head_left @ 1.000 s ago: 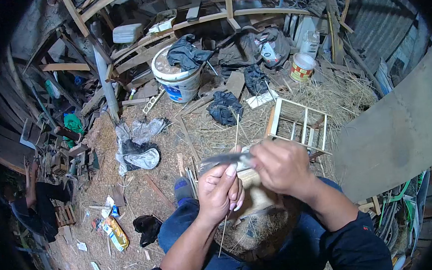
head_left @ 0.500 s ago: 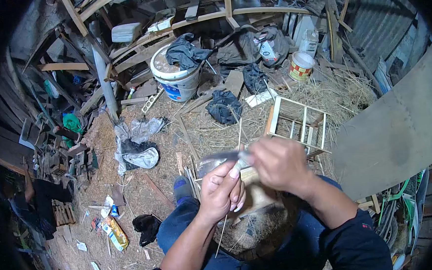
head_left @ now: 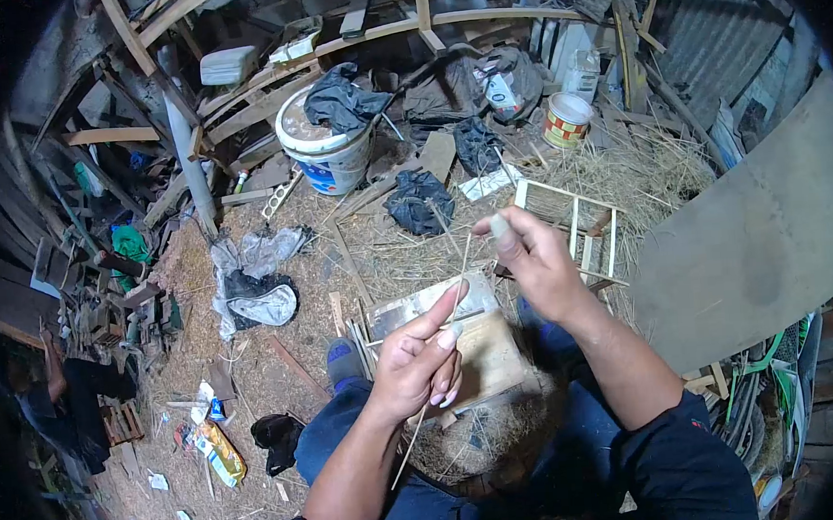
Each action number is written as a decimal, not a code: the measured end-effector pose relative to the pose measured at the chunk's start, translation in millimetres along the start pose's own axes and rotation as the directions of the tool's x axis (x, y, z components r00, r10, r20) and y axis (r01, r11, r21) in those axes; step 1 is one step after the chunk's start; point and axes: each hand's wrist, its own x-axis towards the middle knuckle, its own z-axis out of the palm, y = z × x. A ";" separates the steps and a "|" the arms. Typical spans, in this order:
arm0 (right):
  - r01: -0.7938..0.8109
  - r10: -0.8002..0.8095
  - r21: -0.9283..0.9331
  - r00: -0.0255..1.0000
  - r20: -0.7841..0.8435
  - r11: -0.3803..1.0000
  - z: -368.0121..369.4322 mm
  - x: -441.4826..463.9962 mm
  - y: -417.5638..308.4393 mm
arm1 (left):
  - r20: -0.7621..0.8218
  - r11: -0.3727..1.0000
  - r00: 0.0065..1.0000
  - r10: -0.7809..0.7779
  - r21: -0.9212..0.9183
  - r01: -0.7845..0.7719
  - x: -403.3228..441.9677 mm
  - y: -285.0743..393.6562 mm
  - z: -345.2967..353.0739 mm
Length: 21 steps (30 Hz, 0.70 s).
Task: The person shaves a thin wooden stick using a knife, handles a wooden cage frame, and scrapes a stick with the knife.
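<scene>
My left hand (head_left: 417, 363) is closed round a thin pale stick (head_left: 408, 454), which slants up between thumb and forefinger and sticks out below the hand. Higher and to the right, my right hand (head_left: 536, 253) has its thumb and bent forefinger at the stick's upper end. No knife blade shows; the inside of the right hand is hidden. Below the hands lies a pale wooden board (head_left: 491, 351) between my knees, with a greyish piece along its far edge.
A slatted wooden frame (head_left: 575, 226) stands beyond my right hand. Farther back are a white bucket (head_left: 329, 160) and a smaller tub (head_left: 567, 120). A large flat panel (head_left: 749, 240) leans at right. Another person (head_left: 72, 395) is at far left. Black plastic (head_left: 419, 203) lies ahead.
The dark blade seen across the stick in my right hand is out of sight. My right hand has risen to the stick's upper end, and the view has shifted slightly.
</scene>
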 end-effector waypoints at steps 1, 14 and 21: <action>-0.146 0.143 0.155 0.989 0.027 0.977 0.3 -1.4 -6.7 | 0.021 1.000 1.000 -0.019 -0.006 0.019 -0.1 -2.2 0.1; 0.077 -0.051 -0.278 0.994 0.098 0.957 -1.8 -16.2 -26.7 | -0.143 0.997 0.988 0.059 -0.039 -0.065 5.9 -2.2 5.7; 0.419 -0.328 -0.496 0.907 0.264 0.761 3.9 -22.0 -23.7 | -0.089 0.979 0.991 0.102 -0.171 -0.116 -0.1 -0.9 -0.8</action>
